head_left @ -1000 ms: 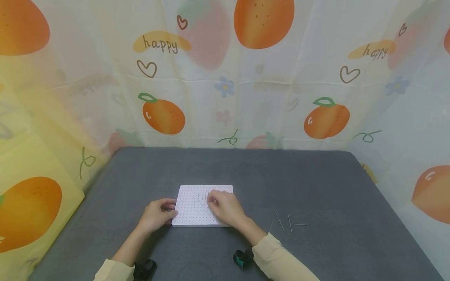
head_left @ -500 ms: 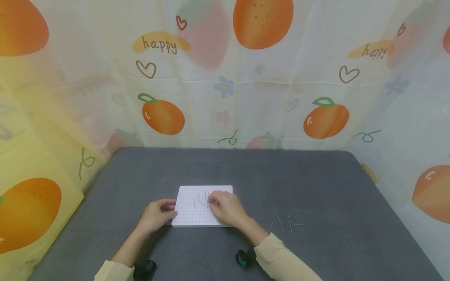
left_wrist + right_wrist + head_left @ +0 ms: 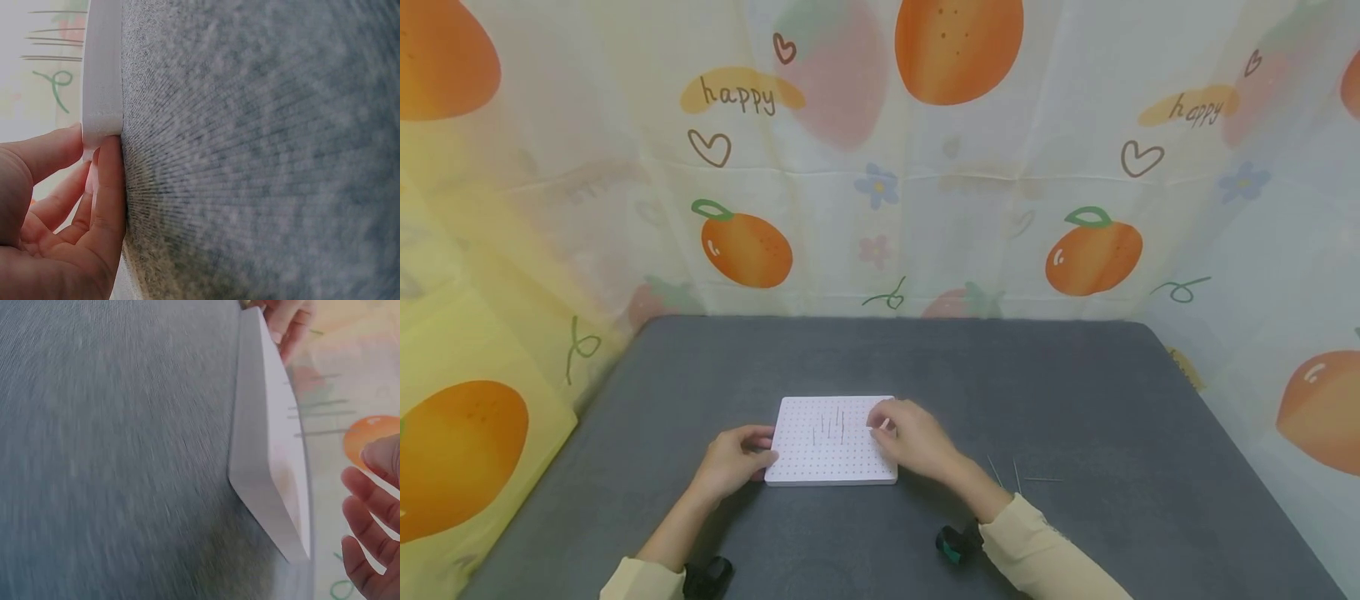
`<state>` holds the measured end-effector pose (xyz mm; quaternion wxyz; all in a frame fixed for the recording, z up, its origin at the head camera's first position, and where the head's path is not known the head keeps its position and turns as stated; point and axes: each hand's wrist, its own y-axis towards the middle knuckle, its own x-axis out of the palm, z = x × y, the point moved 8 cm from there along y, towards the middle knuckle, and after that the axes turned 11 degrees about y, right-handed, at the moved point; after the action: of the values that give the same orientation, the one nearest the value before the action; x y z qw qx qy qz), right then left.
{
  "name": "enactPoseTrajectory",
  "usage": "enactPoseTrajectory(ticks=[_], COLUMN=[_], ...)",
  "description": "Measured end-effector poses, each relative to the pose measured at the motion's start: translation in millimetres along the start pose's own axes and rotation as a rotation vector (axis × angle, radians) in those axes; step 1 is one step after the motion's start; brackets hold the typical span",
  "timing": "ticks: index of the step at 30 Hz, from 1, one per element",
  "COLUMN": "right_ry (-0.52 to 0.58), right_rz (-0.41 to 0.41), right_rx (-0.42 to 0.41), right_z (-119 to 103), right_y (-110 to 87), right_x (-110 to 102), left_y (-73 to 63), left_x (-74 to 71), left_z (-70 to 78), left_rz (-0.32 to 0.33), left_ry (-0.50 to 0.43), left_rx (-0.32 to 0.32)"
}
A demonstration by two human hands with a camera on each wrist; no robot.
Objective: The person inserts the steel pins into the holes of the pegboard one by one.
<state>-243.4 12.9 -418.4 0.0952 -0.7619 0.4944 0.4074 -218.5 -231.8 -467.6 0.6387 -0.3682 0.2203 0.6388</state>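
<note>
My right hand hangs over the right side of the white pegboard, thumb and fingers loosely bent and apart; I see nothing between them. Just left of these fingers, a small group of thin metal pins stands upright in the holes, left of the board's middle and toward its far side. My left hand pinches the board's left edge, thumb at the top face, fingers against the side and underneath.

The relation that matters, I judge, is to my right: the loose pins lie on the grey tabletop, past my right forearm and a little nearer me than my fingers. The crosswise pin points left to right; two slanted pins run roughly away from me, their near ends close to my sleeve. My right hand is clearly the nearer one.
</note>
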Motion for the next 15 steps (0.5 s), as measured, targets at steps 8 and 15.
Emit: enactPoseTrajectory(ticks=[8, 15], right_ry=[0.01, 0.041], right_rz=[0.014, -0.02], right_rx=[-0.041, -0.124], right_z=[7, 17], right_y=[-8.1, -21.2], right_x=[-26, -39], left_y=[1.7, 1.5], left_x=[0.6, 1.0], left_z=[-1.3, -1.3], left_rz=[0.016, 0.019], left_ry=[-0.016, -0.011], left_rx=[0.018, 0.016])
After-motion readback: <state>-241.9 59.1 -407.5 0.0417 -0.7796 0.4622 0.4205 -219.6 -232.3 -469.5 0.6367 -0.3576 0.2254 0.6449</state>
